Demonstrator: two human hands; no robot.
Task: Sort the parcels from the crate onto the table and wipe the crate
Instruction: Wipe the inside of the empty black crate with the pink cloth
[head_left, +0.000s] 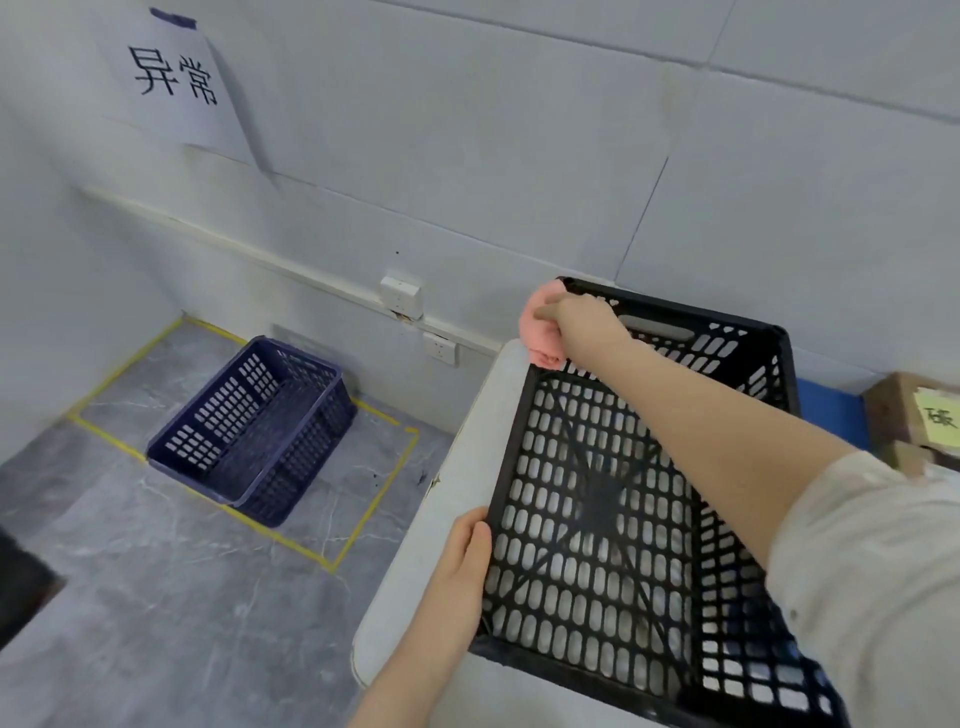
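On the white table (457, 467) sits the empty black crate (623, 519); the left hand (457, 577) clasps its near rim while the right hand (576, 317) presses a bunched pink cloth (537, 332) to the far corner, so wiping appears underway and next calls for strokes along the walls

White table (470, 483): black crate (613, 519) rests on it. Grey floor (156, 597) at 9 o'clock: blue basket (254, 431) inside yellow tape outline (363, 525).

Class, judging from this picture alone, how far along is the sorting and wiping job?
Done: the black crate looks empty, so sorting seems finished. In hand: the right hand presses a pink cloth on the crate's far corner while the left hand steadies the near rim. Left: wiping the remaining walls and base.
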